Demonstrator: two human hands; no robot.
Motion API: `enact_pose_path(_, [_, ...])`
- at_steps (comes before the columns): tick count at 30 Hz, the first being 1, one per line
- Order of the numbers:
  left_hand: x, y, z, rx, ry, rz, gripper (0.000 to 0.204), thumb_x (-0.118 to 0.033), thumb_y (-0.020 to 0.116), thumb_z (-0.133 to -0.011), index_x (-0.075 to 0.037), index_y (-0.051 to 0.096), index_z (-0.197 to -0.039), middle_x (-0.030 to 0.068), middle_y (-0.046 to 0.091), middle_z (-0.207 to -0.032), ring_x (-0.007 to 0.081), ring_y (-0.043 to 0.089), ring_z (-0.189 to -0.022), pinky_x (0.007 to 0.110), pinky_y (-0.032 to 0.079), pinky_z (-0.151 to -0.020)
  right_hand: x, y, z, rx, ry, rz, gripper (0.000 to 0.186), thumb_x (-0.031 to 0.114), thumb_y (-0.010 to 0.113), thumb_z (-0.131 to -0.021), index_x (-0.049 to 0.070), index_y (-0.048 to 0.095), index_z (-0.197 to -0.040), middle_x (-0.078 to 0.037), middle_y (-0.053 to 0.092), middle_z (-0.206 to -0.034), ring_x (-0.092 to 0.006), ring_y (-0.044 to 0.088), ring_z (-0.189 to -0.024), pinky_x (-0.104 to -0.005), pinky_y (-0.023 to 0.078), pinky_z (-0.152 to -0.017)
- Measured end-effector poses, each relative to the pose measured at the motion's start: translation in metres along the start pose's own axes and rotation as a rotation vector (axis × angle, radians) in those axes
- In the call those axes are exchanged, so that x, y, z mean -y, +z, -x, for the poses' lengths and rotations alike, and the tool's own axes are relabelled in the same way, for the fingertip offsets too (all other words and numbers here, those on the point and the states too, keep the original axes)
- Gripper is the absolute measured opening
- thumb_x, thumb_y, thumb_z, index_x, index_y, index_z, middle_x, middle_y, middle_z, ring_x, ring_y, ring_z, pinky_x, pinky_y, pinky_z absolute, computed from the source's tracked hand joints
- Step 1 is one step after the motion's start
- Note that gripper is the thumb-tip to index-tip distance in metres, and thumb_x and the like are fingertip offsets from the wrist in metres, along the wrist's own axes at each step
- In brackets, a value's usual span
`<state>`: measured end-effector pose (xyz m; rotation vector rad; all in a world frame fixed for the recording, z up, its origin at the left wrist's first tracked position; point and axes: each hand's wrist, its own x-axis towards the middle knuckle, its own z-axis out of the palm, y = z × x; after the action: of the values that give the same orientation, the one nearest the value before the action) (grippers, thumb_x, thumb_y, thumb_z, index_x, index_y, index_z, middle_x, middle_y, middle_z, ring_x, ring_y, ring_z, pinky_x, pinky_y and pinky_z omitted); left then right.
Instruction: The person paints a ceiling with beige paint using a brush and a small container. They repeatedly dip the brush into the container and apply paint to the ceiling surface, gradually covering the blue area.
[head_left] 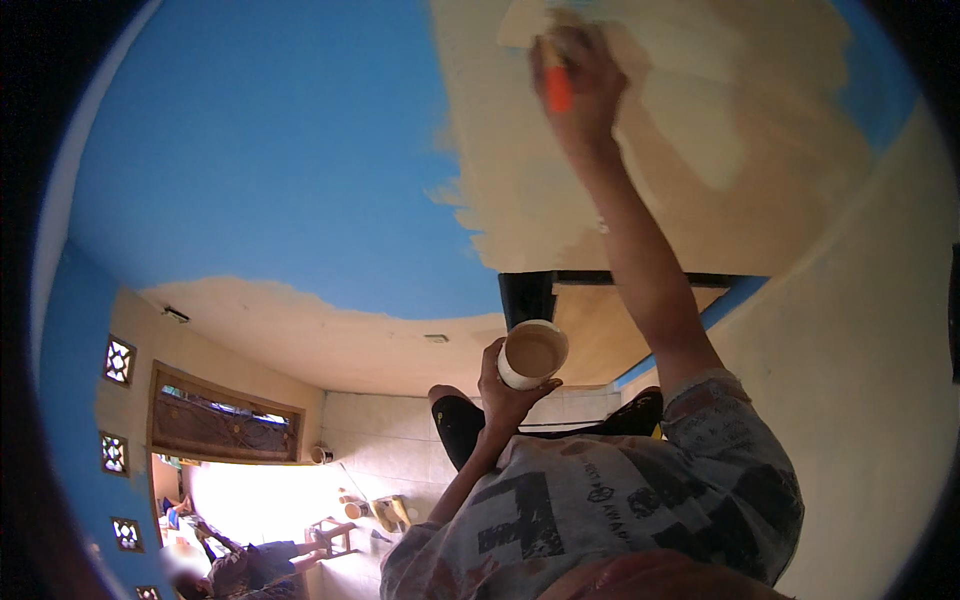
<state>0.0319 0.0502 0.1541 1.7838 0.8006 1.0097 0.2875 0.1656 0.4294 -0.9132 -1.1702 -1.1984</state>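
My right hand (588,95) grips a paintbrush with an orange handle (557,88), held up at the beige-painted area (710,100) of the surface in front of me; the bristles are blurred. Beside it lies blue paint (270,150) with a ragged border. My left hand (500,395) holds a white cup (515,370) of light brown paint, lower down near my lap. Just beyond the cup is a dark-framed opening (525,295) with a light brown wooden panel (590,325).
A pale wall (850,380) rises at the right. At lower left are a doorway with a patterned transom (225,410), small vent blocks (119,361), another person (250,570), a wooden stool (335,540) and containers (355,508) on the tiled floor. My legs (450,425) show below me.
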Motion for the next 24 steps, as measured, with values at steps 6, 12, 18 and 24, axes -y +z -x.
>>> enact_pose_path(6, [0.001, -0.009, 0.006, -0.065, -0.006, -0.019, 0.089, -0.024, 0.095, -0.053, -0.005, 0.046, -0.126, 0.0148, 0.061, -0.115, 0.0279, 0.062, -0.106, 0.040, 0.052, -0.088, 0.039, 0.031, 0.000, 0.016, 0.159, 0.025, 0.015, 0.011, 0.075, -0.076, 0.004, 0.063, -0.082, -0.012, 0.064, -0.088, -0.0287, 0.065, -0.068, -0.0336, 0.055, -0.062])
enact_pose_path(12, [-0.005, -0.005, 0.009, -0.038, -0.042, -0.017, 0.089, -0.024, 0.095, -0.054, -0.004, 0.046, -0.126, 0.0150, 0.062, -0.114, 0.0276, 0.062, -0.107, 0.040, 0.052, -0.088, 0.042, 0.016, -0.012, 0.065, 0.098, 0.006, 0.019, 0.005, 0.069, -0.082, 0.000, 0.062, -0.098, -0.013, 0.065, -0.090, -0.0267, 0.063, -0.077, -0.0353, 0.052, -0.066])
enact_pose_path(18, [-0.010, 0.001, 0.008, 0.032, 0.009, -0.044, 0.088, -0.025, 0.094, -0.054, -0.004, 0.047, -0.125, 0.0148, 0.062, -0.114, 0.0285, 0.063, -0.106, 0.040, 0.053, -0.088, -0.080, -0.051, 0.012, 0.150, 0.319, 0.056, 0.033, 0.030, 0.077, -0.082, 0.000, 0.063, -0.086, -0.007, 0.065, -0.074, -0.0184, 0.060, -0.065, -0.0330, 0.051, -0.064])
enact_pose_path(24, [-0.003, 0.003, 0.009, 0.050, -0.028, 0.008, 0.087, -0.026, 0.095, -0.054, -0.007, 0.047, -0.124, 0.0144, 0.063, -0.113, 0.0273, 0.063, -0.106, 0.040, 0.054, -0.088, -0.127, -0.175, -0.010, -0.033, 0.560, 0.097, 0.026, 0.017, 0.076, -0.083, -0.006, 0.063, -0.085, -0.008, 0.065, -0.078, -0.0130, 0.063, -0.068, -0.0294, 0.057, -0.057])
